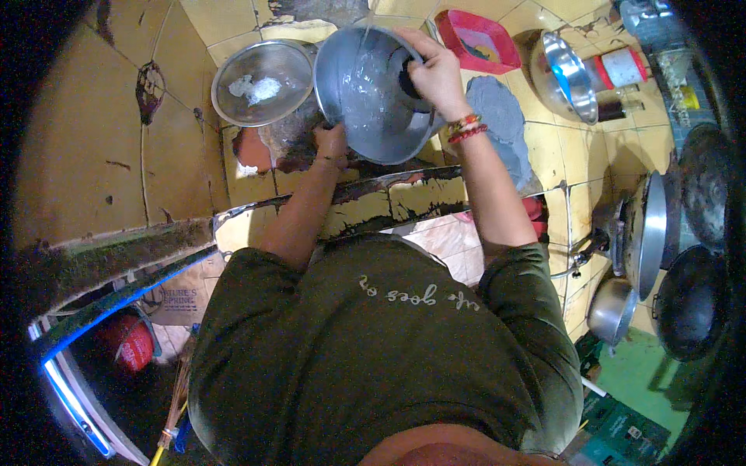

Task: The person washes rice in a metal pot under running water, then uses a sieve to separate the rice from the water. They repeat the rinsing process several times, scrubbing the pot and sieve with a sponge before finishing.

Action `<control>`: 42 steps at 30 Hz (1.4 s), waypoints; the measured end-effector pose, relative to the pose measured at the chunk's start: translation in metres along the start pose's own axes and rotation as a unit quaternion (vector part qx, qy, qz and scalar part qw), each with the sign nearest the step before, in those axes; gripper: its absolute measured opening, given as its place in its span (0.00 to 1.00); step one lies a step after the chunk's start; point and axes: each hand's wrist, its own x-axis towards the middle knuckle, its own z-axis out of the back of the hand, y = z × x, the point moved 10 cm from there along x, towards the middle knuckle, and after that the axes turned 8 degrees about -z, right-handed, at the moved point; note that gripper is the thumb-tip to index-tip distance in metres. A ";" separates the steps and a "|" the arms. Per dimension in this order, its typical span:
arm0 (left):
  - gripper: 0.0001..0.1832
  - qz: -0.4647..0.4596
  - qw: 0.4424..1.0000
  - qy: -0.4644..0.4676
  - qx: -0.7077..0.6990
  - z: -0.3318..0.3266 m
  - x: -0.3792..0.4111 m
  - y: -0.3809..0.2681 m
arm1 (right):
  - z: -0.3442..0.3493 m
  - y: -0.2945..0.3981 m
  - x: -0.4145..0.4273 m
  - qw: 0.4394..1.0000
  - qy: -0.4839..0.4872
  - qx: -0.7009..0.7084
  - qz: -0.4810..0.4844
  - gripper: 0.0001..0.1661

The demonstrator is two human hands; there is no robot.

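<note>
My right hand [438, 78] grips the right rim of a large grey metal pot [373, 110], with its thumb near a dark patch inside. The pot is tilted so its inside faces up toward me, and the inner wall looks wet. A thin stream of water [367, 32] falls into it from above. At the lower left rim, my left hand [331, 144] holds the pot, its fingers partly hidden. Just left of the pot sits a round mesh strainer [230, 110] with a white clump [261, 91] in it; I cannot tell what the clump is.
A red plastic basin [507, 49] stands beyond my right hand, near a grey cloth-like sheet [501, 116]. Farther right are a shiny metal bowl [583, 87] and a red-lidded container [620, 67]. Pans [690, 303] hang at the right. The tiled counter edge [373, 189] is chipped.
</note>
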 end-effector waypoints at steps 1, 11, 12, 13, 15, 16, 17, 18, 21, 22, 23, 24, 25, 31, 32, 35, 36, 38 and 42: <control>0.23 0.055 0.997 0.037 -0.042 -0.011 -0.012 0.002 | -0.001 0.012 -0.008 0.999 -0.017 -0.043 0.029 0.33; 0.18 0.303 0.903 0.273 -0.133 -0.074 -0.102 -0.009 | -0.040 0.104 -0.038 0.957 0.001 -0.288 0.044 0.30; 0.18 0.304 0.899 0.282 -0.141 -0.082 -0.106 -0.017 | -0.046 0.116 -0.043 0.946 -0.008 -0.319 0.063 0.30; 0.18 0.294 0.901 0.282 -0.149 -0.086 -0.106 -0.028 | -0.053 0.124 -0.047 0.937 -0.011 -0.343 0.072 0.29; 0.18 0.270 0.904 0.288 -0.163 -0.100 -0.108 -0.052 | -0.066 0.138 -0.053 0.917 -0.016 -0.389 0.090 0.29; 0.18 0.258 0.905 0.292 -0.170 -0.105 -0.107 -0.064 | -0.072 0.141 -0.053 0.918 -0.012 -0.388 0.087 0.29; 0.18 0.248 0.906 0.294 -0.175 -0.109 -0.108 -0.074 | -0.078 0.143 -0.054 0.916 -0.007 -0.392 0.090 0.29; 0.18 0.237 0.908 0.299 -0.176 -0.113 -0.107 -0.084 | -0.081 0.144 -0.053 0.914 -0.006 -0.395 0.092 0.29; 0.18 0.227 0.913 0.295 -0.169 -0.109 -0.112 -0.090 | -0.087 0.141 -0.050 0.918 -0.009 -0.385 0.096 0.29; 0.18 0.225 0.915 0.296 -0.157 -0.106 -0.112 -0.088 | -0.085 0.140 -0.046 0.920 -0.016 -0.379 0.098 0.29; 0.18 0.224 0.918 0.295 -0.140 -0.101 -0.114 -0.086 | -0.082 0.137 -0.040 0.922 -0.016 -0.376 0.088 0.29; 0.18 0.225 0.921 0.294 -0.118 -0.095 -0.116 -0.082 | -0.078 0.132 -0.035 0.924 -0.016 -0.374 0.077 0.28; 0.18 0.225 0.926 0.288 -0.090 -0.085 -0.119 -0.077 | -0.072 0.127 -0.029 0.926 -0.016 -0.371 0.066 0.28; 0.18 0.089 0.981 0.165 0.052 -0.034 -0.095 -0.084 | -0.012 0.063 0.005 0.958 0.061 -0.238 -0.150 0.29; 0.19 0.046 0.988 0.129 0.067 -0.023 -0.088 -0.094 | 0.002 0.047 0.011 0.976 0.034 -0.179 -0.121 0.28; 0.21 -0.127 0.912 0.139 0.365 -0.010 -0.080 -0.147 | 0.036 -0.037 0.008 0.987 -0.016 -0.068 -0.145 0.28; 0.23 -0.148 0.912 0.159 0.348 -0.013 -0.077 -0.153 | 0.044 -0.062 0.012 0.992 -0.027 -0.055 -0.110 0.27; 0.24 -0.177 0.887 0.165 0.393 -0.008 -0.080 -0.176 | 0.055 -0.094 0.001 0.986 -0.049 0.051 -0.151 0.26; 0.23 -0.238 0.888 0.171 0.355 0.001 -0.085 -0.216 | 0.052 -0.193 -0.013 0.960 -0.135 0.117 -0.216 0.25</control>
